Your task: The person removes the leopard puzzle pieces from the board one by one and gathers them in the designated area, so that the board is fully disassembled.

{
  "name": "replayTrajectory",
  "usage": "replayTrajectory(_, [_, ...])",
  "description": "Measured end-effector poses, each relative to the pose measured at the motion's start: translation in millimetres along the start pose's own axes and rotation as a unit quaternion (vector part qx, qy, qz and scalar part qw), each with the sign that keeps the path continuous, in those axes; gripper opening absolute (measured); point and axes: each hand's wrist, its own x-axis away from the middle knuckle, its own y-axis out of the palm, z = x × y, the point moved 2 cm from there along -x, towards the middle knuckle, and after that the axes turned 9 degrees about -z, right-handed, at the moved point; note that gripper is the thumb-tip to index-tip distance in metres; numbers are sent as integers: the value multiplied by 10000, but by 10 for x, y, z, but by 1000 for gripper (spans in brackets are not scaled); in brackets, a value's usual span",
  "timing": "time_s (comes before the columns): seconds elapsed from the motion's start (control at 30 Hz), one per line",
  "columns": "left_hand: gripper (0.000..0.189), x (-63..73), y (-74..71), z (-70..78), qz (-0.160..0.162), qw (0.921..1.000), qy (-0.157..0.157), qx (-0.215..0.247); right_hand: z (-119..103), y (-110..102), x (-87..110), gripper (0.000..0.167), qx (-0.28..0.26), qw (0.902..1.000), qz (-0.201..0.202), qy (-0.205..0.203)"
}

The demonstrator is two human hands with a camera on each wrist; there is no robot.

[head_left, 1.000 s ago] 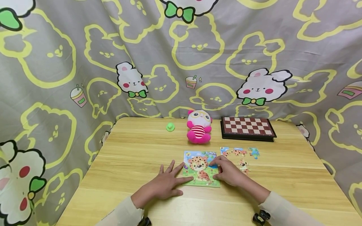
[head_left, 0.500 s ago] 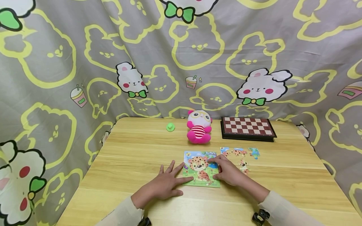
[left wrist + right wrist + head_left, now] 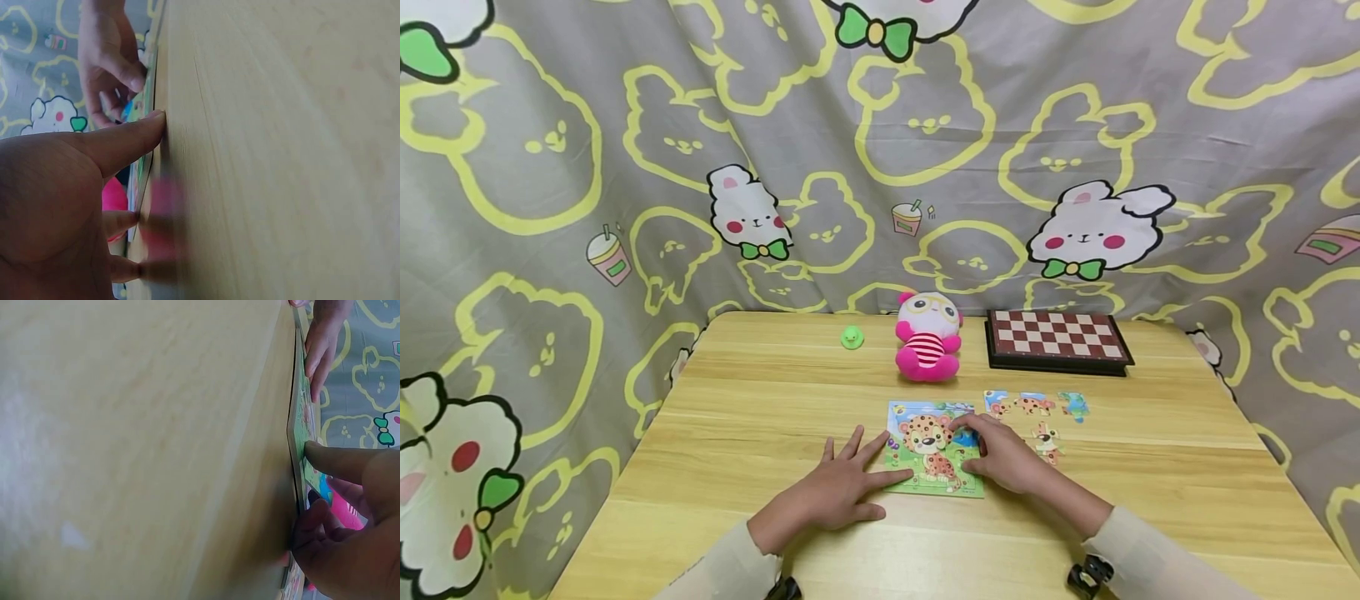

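Note:
A jigsaw puzzle board (image 3: 934, 492) with a spotted leopard cub picture lies flat on the wooden table. My left hand (image 3: 838, 487) rests at its left side, fingers spread, with the index finger and thumb reaching onto the board's edge. On the right side, my right hand (image 3: 1009, 458) pinches a puzzle piece (image 3: 315, 477) between thumb and curled fingers; the right wrist view has this piece slightly raised from the board. The fingers partly cover that corner in the head view. Just to the right lie loose puzzle pieces (image 3: 1034, 405) with leopard and blue-sky prints.
Behind the board sits a pink plush panda (image 3: 927, 342) in a striped shirt. Left of it is a small green rubber duck (image 3: 852, 337). A folded chessboard box (image 3: 1058, 340) stands back right. A patterned grey curtain (image 3: 820, 125) hangs behind the table (image 3: 715, 400).
The right index finger and thumb have shifted slightly leftward over the board's right side. My left hand has stayed where it was, and the loose pieces have not moved.

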Motion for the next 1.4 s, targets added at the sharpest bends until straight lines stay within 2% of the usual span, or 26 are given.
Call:
replayTrajectory(0.17, [61, 4, -3, 1, -15, 10000, -21, 1, -4, 14, -4, 48, 35, 10000, 67, -61])
replayTrajectory(0.53, [57, -3, -45, 48, 47, 10000, -56, -23, -8, 37, -43, 43, 212, 9995, 178, 152])
replayTrajectory(0.67, [56, -42, -66, 177, 315, 9989, -7, -352, -9, 43, -43, 42, 190, 9995, 183, 181])
replayTrajectory(0.8, [65, -118, -39, 417, 525, 9930, 361, -990, -7, 42, -31, 43, 170, 9995, 209, 141])
replayTrajectory(0.9, [71, -193, 2, 593, 398, 9871, 686, -1391, -7, 35, -26, 43, 183, 9995, 217, 104])
replayTrajectory(1.0, [73, -257, 34, 689, 184, 9839, 836, -1568, -9, 28, -33, 42, 194, 9996, 185, 102])
replayTrajectory(1.13, [74, -287, 43, 717, 65, 9833, 798, -1631, -11, 23, -44, 42, 197, 9997, 121, 120])
replayTrajectory(1.4, [74, -261, -6, 750, -8, 9833, 731, -1669, 9, -14, -52, 39, 240, 9997, 1, -4])
